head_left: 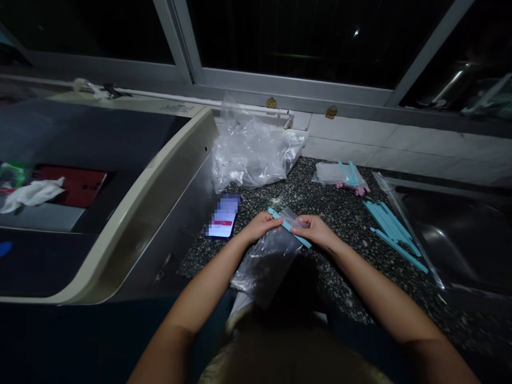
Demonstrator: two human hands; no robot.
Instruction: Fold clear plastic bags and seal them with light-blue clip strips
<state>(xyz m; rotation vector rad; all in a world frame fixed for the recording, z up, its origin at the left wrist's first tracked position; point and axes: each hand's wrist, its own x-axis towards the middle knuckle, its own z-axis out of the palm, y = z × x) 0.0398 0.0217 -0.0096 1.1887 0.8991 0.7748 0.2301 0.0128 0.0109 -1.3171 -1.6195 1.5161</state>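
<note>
In front of my body, a clear plastic bag (266, 264) hangs down from a long light-blue bag-sealing clip (288, 228) that lies slantwise across its upper part. My left hand (261, 226) pinches the clip near its upper-left end, thumb on top. On the other side, my right hand (315, 232) is closed on the clip and the bag's top edge (294, 216), which sticks out past the strip. Whether the clip is fastened cannot be made out. More light-blue strips (394, 229) lie on the speckled counter to the right.
A lit phone (224, 216) lies left of my hands, beside a large beige-edged appliance (160, 176). Crumpled clear plastic bags (256, 154) sit by the wall. Toward the back right is a small packet (338, 173) with blue and pink pieces. A dark sink (460, 234) borders the right.
</note>
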